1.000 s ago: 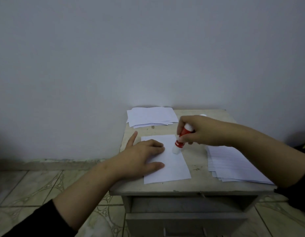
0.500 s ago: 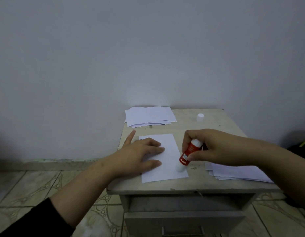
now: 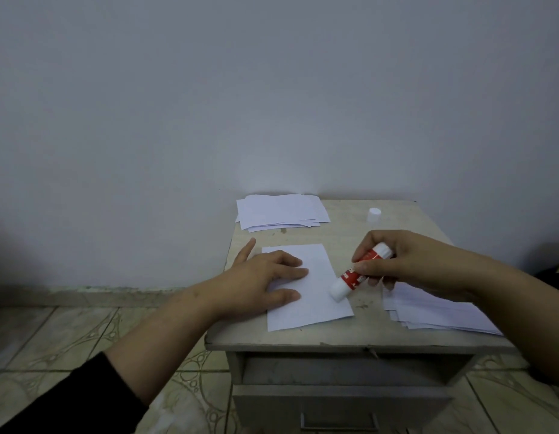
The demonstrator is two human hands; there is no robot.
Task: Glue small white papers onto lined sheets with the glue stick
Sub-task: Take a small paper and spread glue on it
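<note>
The right hand (image 3: 406,264), gripping the glue stick (image 3: 356,275), has swept down the sheet (image 3: 315,292) to its right edge; the flat left hand (image 3: 262,280) pins it, gluing nearly done.

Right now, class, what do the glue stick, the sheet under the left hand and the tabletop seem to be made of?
Glue stick: likely plastic, a smooth red barrel with white ends.
Sheet: thin matte white paper, lying flat with crisp edges.
Tabletop: unclear, perhaps painted wood or laminate; pale, dull, scuffed and stained, chipped at the front edge.
</note>
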